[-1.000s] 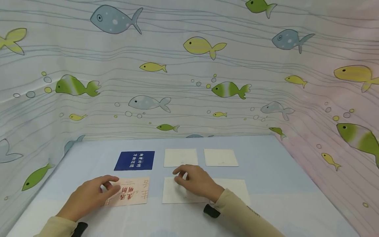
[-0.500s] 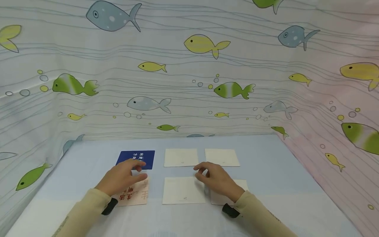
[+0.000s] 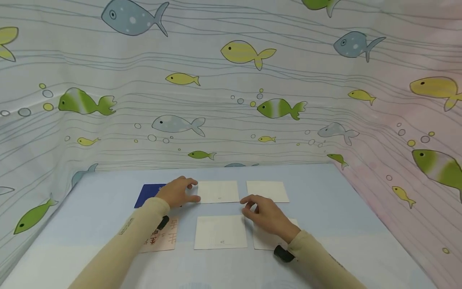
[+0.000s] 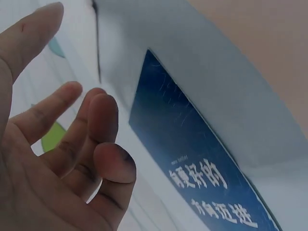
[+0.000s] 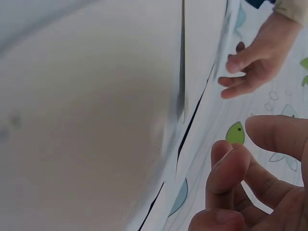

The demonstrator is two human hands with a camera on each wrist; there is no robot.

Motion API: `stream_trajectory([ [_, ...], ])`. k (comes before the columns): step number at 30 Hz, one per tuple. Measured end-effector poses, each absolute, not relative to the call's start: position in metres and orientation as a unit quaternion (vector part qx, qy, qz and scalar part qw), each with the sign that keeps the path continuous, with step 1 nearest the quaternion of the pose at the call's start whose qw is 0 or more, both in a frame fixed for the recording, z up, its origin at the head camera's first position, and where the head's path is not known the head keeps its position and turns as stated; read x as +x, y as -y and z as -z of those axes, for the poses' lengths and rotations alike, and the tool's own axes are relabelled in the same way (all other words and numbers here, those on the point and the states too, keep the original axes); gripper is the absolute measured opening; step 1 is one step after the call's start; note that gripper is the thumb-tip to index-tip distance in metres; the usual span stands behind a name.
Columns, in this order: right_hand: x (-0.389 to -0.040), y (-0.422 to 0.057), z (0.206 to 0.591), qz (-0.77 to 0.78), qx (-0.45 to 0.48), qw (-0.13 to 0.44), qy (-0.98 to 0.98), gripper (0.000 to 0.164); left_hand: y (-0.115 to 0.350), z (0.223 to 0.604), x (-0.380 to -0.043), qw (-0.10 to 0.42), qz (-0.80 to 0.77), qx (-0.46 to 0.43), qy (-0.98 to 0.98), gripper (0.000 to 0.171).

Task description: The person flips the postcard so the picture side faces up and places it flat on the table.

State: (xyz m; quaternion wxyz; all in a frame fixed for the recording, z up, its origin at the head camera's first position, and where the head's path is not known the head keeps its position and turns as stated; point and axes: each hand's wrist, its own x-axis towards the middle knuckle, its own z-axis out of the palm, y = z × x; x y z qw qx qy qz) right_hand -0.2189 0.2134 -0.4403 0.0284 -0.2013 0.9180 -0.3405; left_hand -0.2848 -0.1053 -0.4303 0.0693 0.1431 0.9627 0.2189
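Note:
My left hand (image 3: 177,192) is over the dark blue card (image 3: 147,193) with white characters, covering its right part. Thumb and fingertips point at the left edge of the back middle white card (image 3: 218,192); whether they touch it I cannot tell. Nothing is between the fingers in the left wrist view. My right hand (image 3: 268,216), loosely curled and holding nothing, hovers over the front right white card (image 3: 260,237) and partly hides it. The front middle white card (image 3: 221,233) lies to its left.
At the back right lies another white card (image 3: 268,191). A pink card (image 3: 169,237) with red characters is partly under my left forearm. The pale table (image 3: 202,273) meets a fish-patterned cloth wall (image 3: 223,92) at the back and sides.
My left hand has moved from the pink card, away and to the right, past the blue card to the back middle white card. My right hand has shifted right, uncovering the front middle card.

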Motion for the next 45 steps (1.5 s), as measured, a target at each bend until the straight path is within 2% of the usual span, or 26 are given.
stream_trajectory([
  [7,-0.246,-0.213,0.441,0.339,-0.188,0.022,-0.922,0.030,0.091,0.441,-0.301,0.064,-0.194,0.147,-0.968,0.079],
  [12,-0.269,-0.213,0.442,0.299,-0.159,0.035,-0.940,0.040,0.085,0.441,-0.304,0.074,-0.169,0.137,-0.973,0.088],
  [18,-0.293,-0.206,0.437,0.226,-0.159,0.058,-0.959,0.050,0.082,0.433,-0.302,0.081,-0.137,0.133,-0.978,0.087],
  [30,-0.324,-0.193,0.438,0.225,-0.170,0.120,-0.952,0.072,0.083,0.436,-0.311,0.093,-0.142,0.119,-0.978,0.092],
  [36,-0.333,-0.192,0.439,0.250,-0.155,0.161,-0.942,0.068,0.085,0.439,-0.307,0.082,-0.148,0.119,-0.978,0.091],
  [45,-0.344,-0.193,0.436,0.283,-0.121,0.182,-0.934,0.060,0.083,0.432,-0.305,0.080,-0.156,0.122,-0.977,0.089],
])
